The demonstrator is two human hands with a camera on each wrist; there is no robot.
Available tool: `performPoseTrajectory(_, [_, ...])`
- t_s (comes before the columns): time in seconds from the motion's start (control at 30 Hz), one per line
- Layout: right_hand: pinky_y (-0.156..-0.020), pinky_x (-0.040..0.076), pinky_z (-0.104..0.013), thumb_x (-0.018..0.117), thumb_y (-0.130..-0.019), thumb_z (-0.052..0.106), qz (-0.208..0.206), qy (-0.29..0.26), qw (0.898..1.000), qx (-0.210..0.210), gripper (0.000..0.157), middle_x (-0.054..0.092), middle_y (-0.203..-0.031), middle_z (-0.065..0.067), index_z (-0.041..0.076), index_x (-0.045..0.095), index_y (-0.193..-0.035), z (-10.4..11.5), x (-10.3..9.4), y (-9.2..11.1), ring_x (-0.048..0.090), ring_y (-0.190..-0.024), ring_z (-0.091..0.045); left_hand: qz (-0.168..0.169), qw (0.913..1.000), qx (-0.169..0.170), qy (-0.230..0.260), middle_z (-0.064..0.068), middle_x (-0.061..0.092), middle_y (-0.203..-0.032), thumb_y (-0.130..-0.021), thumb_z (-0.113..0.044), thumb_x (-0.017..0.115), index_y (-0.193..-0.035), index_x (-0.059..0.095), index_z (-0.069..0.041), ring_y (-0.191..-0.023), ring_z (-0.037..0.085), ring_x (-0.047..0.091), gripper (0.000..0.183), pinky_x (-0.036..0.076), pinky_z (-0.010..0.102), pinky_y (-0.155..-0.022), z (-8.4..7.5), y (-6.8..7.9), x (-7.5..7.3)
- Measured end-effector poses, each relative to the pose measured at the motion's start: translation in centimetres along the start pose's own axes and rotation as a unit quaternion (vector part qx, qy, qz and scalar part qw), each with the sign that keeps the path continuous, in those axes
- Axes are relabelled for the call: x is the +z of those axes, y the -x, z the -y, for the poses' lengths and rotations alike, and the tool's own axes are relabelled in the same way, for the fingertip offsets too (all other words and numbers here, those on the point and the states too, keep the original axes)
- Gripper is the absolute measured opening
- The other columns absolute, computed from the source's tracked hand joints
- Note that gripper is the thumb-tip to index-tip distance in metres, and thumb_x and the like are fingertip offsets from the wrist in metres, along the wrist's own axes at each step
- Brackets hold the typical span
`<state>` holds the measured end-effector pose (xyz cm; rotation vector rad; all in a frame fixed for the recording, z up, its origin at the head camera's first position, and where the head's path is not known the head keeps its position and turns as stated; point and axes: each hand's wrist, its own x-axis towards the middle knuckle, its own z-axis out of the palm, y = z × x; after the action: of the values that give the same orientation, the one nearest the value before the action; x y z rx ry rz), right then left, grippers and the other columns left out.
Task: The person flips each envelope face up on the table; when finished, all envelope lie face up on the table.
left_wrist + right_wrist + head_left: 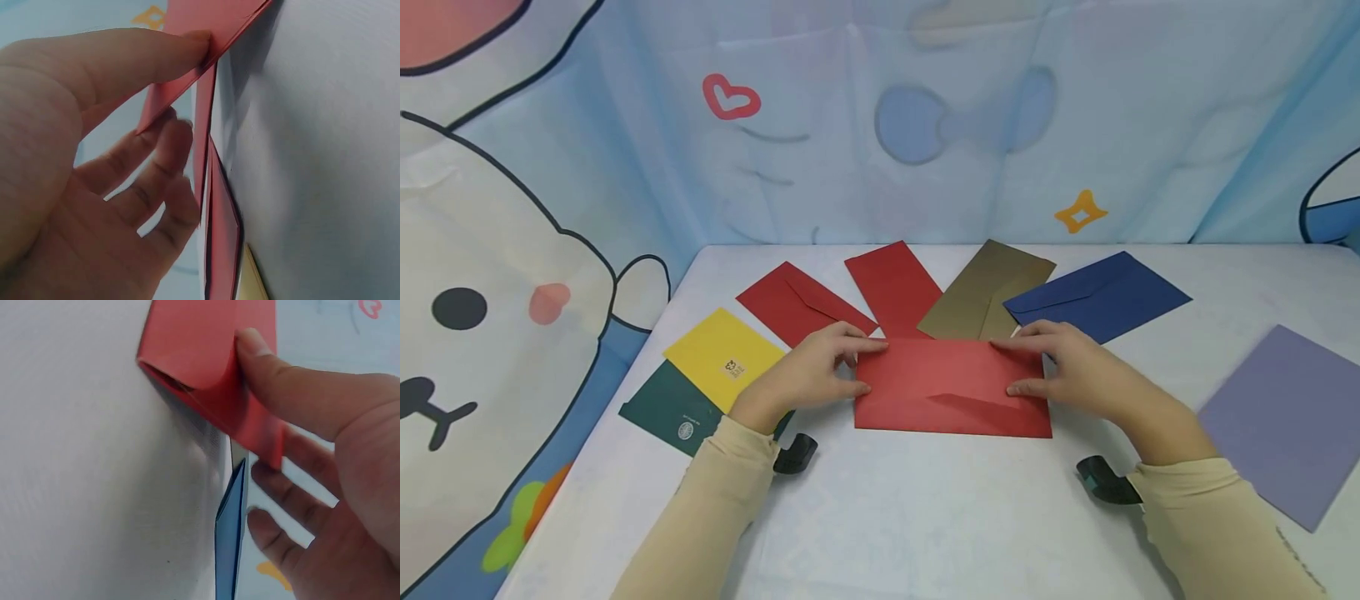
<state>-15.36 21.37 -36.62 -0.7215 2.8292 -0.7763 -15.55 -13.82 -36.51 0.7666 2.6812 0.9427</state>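
A red envelope [951, 383] is held between both hands in the middle of the head view, above the white table. My left hand [808, 371] pinches its left end, thumb on the near face and fingers at the top edge. At the other end my right hand [1075, 367] pinches it the same way. In the right wrist view the red envelope [200, 344] bends near the thumb, with a gap at its lower edge. The left wrist view shows the red envelope [206, 37] under the left thumb, the other fingers loosely bent behind it.
Behind lie two more red envelopes, one with a flap [801, 304] and one plain [891, 283], a brown envelope [992, 287] and a blue envelope [1105, 292]. Yellow [722, 350] and dark green [670, 408] envelopes overlap at left. A purple envelope [1288, 425] lies at right.
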Motion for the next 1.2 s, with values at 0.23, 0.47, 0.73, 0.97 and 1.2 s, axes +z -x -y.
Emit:
performPoseTrajectory(0.23, [-0.083,0.052,-0.058,0.088,-0.078,0.027,0.019,0.039,0.999,0.009,0.054,0.06,-0.124,-0.018,0.006,0.072,-0.125,0.1,0.2,0.1,0.045,-0.118,-0.045,0.041,0.998,0.002,-0.048,0.003,0.054,-0.133,-0.09,-0.022,0.076,-0.142,0.061,-0.021,-0.123,0.019,0.047,0.055,0.048,0.033,-0.095,-0.1,0.0,0.6])
performPoseTrajectory(0.47, [-0.074,0.058,-0.042,0.086,-0.08,0.016,0.038,0.016,0.999,-0.01,0.044,0.06,-0.112,-0.011,0.005,0.074,-0.121,0.2,0.0,0.3,0.053,-0.108,-0.036,0.06,0.9928,0.025,-0.101,0.005,0.054,-0.128,-0.09,-0.028,0.075,-0.141,0.062,-0.022,-0.119,0.024,0.046,0.053,0.042,0.04,-0.097,-0.2,0.0,0.9])
performPoseTrajectory(0.73, [-0.073,0.056,-0.033,0.08,-0.086,0.018,0.059,-0.02,0.998,-0.007,0.04,0.062,-0.109,-0.005,0.008,0.073,-0.124,1.0,0.0,0.4,0.057,-0.101,-0.025,0.053,0.9924,0.033,-0.106,0.002,0.052,-0.126,-0.089,-0.038,0.076,-0.136,0.066,-0.026,-0.115,0.02,0.046,0.05,0.039,0.04,-0.094,-0.2,0.0,1.0])
performPoseTrajectory(0.97, [-0.088,0.053,-0.046,0.079,-0.088,0.032,0.046,-0.011,0.998,-0.046,0.047,0.06,-0.118,-0.005,0.013,0.07,-0.13,2.8,1.0,0.1,0.056,-0.109,-0.026,-0.045,0.9977,0.042,0.029,-0.006,0.052,-0.127,-0.093,-0.035,0.073,-0.129,0.068,-0.02,-0.119,0.018,0.049,0.04,0.049,0.04,-0.091,-0.3,0.1,-0.1])
performPoseTrajectory(1.2, [-0.099,0.045,-0.059,0.074,-0.089,0.047,0.106,0.046,0.992,-0.052,0.06,0.05,-0.147,-0.014,0.015,0.064,-0.138,4.2,1.5,0.1,0.044,-0.132,-0.043,-0.08,0.9941,0.06,0.041,-0.007,0.053,-0.124,-0.095,-0.031,0.071,-0.128,0.068,-0.015,-0.121,0.014,0.047,0.037,0.047,0.041,-0.096,-0.5,0.1,-0.4])
